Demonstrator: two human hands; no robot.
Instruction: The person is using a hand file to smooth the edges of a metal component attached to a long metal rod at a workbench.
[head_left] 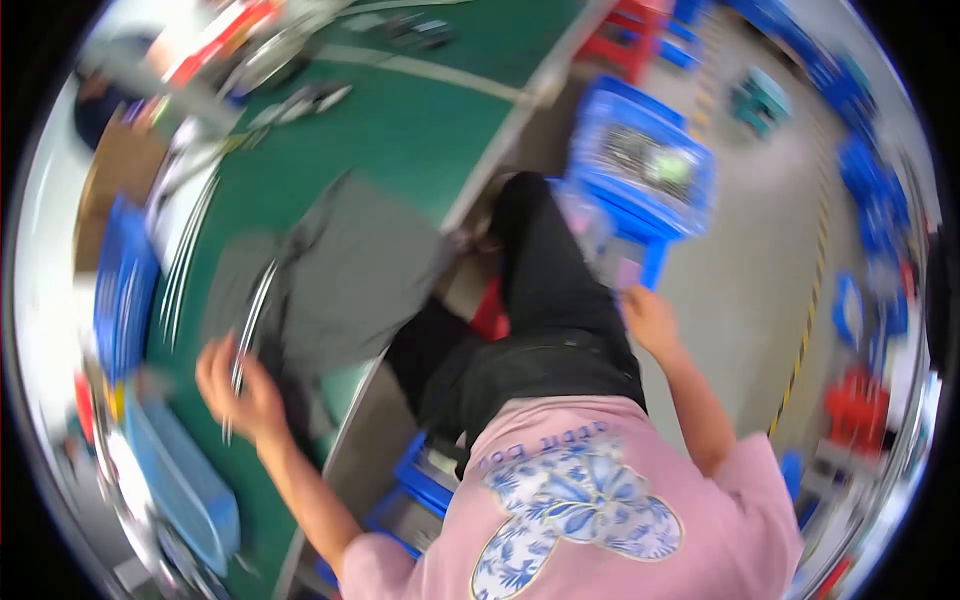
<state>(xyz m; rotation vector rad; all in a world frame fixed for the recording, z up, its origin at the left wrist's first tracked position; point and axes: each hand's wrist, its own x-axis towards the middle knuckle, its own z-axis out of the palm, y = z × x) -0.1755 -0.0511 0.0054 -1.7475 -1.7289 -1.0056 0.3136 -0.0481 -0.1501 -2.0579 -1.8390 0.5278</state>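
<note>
My left hand (240,395) is closed around a few thin, shiny metal rods (262,300), above the green table. They slant away from me over a dark grey cloth-like sheet (355,275), which lies crumpled across the table's edge. More thin rods (188,260) lie on the table farther left. My right hand (650,318) hangs beside my right thigh, close to the blue stand that carries a bin. A small pinkish patch (628,272) shows at its fingertips; motion blur hides whether the fingers hold it.
A blue bin (640,165) with many small metal parts stands at my right. The green table (420,120) has blurred tools (300,105) at its far side. Blue trays (125,290) and a light blue bin (185,480) line the left. Blue crates (425,475) sit below the table edge.
</note>
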